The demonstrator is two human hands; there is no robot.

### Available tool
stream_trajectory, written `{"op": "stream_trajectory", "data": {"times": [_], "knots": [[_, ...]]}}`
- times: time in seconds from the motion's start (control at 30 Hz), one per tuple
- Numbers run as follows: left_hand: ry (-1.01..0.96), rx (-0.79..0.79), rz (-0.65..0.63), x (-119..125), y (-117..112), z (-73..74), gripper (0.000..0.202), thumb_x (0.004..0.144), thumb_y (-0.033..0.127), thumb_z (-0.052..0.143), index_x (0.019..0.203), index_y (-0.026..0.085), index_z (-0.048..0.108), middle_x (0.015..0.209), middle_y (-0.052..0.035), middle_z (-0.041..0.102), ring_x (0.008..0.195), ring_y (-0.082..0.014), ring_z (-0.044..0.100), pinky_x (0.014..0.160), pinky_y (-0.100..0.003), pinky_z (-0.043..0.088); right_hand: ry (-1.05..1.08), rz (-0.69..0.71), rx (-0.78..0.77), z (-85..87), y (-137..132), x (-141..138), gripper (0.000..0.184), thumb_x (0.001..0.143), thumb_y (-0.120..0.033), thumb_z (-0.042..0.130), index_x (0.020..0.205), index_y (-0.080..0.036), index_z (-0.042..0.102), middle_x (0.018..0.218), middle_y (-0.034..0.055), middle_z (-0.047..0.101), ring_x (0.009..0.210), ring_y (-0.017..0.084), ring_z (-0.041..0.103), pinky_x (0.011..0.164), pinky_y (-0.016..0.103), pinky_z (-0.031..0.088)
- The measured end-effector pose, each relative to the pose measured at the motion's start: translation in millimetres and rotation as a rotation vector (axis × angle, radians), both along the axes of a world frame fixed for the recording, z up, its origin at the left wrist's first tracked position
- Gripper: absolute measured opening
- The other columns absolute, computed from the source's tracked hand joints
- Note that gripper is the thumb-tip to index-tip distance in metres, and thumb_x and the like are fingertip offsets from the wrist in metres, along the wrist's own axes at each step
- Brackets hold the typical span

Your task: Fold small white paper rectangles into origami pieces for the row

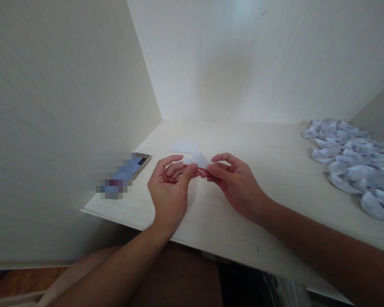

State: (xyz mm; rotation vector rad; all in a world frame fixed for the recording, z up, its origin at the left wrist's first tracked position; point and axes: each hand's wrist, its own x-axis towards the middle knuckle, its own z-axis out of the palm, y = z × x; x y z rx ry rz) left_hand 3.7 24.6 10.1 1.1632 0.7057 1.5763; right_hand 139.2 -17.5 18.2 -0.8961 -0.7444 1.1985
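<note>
Between my two hands is a small piece of folded white paper [199,159], with a pointed top showing above the fingertips. My left hand [172,183] pinches its left part between thumb and fingers. At the lower right corner, my right hand [235,181] grips the same paper with thumb and fingertips. Both hands are held over the white desk [217,213], and the fingers hide the paper's lower edge. Just behind them a flat white sheet of paper [184,146] lies on the desk.
A heap of folded white paper pieces [355,162] covers the right side of the desk. To the left lies a phone [141,164], partly blurred out, near the left panel [67,106]. A pale back wall [243,64] closes off the far side.
</note>
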Motion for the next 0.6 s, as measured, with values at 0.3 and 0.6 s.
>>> {"op": "stream_trajectory", "data": {"times": [0.3, 0.6], "knots": [[0.005, 0.005, -0.08, -6.0, 1.0, 2.3, 0.032, 0.078, 0.024, 0.088, 0.102, 0.021, 0.067, 0.072, 0.0055, 0.071, 0.065, -0.0128, 0.073, 0.064, -0.028, 0.068, -0.041, 0.061, -0.002, -0.2, 1.2, 3.0, 0.039, 0.068, -0.029, 0.092, 0.094, -0.022, 0.064, 0.072, -0.0038, 0.075, 0.072, 0.014, 0.072, 0.078, 0.031, 0.053], [0.102, 0.161, -0.215, -15.1, 10.6, 6.8, 0.025, 0.074, 0.017, 0.09, 0.096, 0.022, 0.08, 0.082, 0.0002, 0.077, 0.068, -0.0149, 0.076, 0.06, -0.027, 0.069, 0.15, 0.235, -0.105, 2.9, 2.1, 7.7, 0.029, 0.065, -0.017, 0.091, 0.085, -0.019, 0.07, 0.073, -0.0017, 0.074, 0.066, 0.011, 0.066, 0.069, 0.025, 0.051]]}}
